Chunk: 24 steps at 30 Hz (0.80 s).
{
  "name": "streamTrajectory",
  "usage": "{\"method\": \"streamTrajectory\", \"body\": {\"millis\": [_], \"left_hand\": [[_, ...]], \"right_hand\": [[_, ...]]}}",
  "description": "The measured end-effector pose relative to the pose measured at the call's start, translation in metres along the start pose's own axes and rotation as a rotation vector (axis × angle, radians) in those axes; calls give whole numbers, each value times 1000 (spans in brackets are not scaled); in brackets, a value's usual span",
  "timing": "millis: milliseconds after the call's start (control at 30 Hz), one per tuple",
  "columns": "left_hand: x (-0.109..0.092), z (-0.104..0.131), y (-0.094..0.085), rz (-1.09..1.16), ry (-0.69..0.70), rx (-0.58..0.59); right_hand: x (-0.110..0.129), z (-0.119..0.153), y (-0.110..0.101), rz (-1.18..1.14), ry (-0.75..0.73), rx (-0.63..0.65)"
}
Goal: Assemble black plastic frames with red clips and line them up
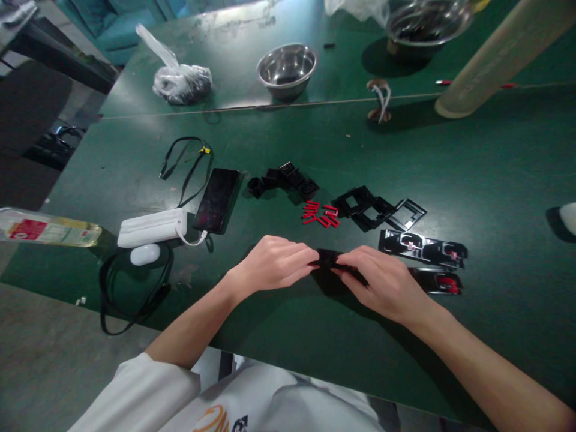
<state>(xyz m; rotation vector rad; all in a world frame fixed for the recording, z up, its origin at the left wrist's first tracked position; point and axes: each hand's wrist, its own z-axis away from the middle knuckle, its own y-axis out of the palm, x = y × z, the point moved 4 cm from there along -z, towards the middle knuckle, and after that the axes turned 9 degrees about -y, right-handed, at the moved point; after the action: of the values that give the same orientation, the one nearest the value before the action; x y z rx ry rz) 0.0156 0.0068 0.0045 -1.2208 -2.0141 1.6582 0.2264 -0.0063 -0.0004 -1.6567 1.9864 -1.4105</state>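
Between the fingertips of both hands is a small black part [328, 258], just above the green table [288, 324]. My left hand [279, 262] pinches its left end, and my right hand [378, 279] grips its right side; the fingers hide much of it. Small red pieces [320, 214] lie just beyond the hands. Black square frames [371, 209] are spread behind my right hand, and black parts [288, 180] form a loose group farther left. Right of my right hand lie black assemblies with red bits [423, 247], one partly hidden by the hand.
At left are a phone [218, 200], a white power bank [152, 228], a white case [144, 254], black cables [104, 294] and a bottle [49, 228]. Farther back stand a steel bowl [287, 71], a plastic bag [182, 83], a larger bowl [427, 24] and a thick tube [504, 57].
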Motion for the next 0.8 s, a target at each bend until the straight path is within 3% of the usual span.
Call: {"method": "streamTrajectory", "body": {"millis": [800], "left_hand": [[-7, -2, 2, 28, -72, -65]], "right_hand": [[2, 0, -1, 25, 27, 2]]}}
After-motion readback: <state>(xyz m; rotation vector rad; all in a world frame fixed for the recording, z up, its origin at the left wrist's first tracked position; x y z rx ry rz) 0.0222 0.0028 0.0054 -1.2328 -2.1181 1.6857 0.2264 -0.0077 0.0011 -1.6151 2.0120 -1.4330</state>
